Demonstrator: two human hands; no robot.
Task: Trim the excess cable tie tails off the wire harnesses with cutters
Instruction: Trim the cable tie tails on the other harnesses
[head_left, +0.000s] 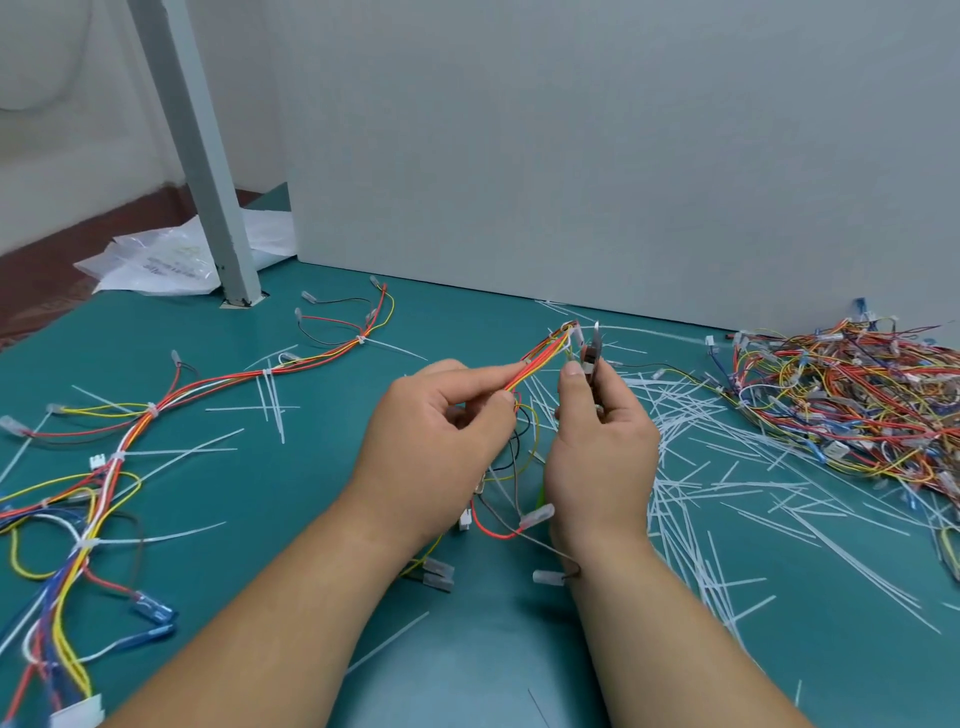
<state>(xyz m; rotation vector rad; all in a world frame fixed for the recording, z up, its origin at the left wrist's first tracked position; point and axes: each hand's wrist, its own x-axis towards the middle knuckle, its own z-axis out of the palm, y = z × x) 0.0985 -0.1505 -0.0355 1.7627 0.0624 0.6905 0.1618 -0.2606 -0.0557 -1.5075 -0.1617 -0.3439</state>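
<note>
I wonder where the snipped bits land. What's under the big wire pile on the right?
White cut tails poke out beneath the wire pile, on the green table. Its middle hides anything else underneath.

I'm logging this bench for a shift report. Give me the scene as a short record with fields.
left hand: pinches the held harness
right hand: grips the cutters, tips beside the harness's far end
table, left: long harness, tie tails uncut
table, right: harness pile
cut tails: scattered over the green table
</note>
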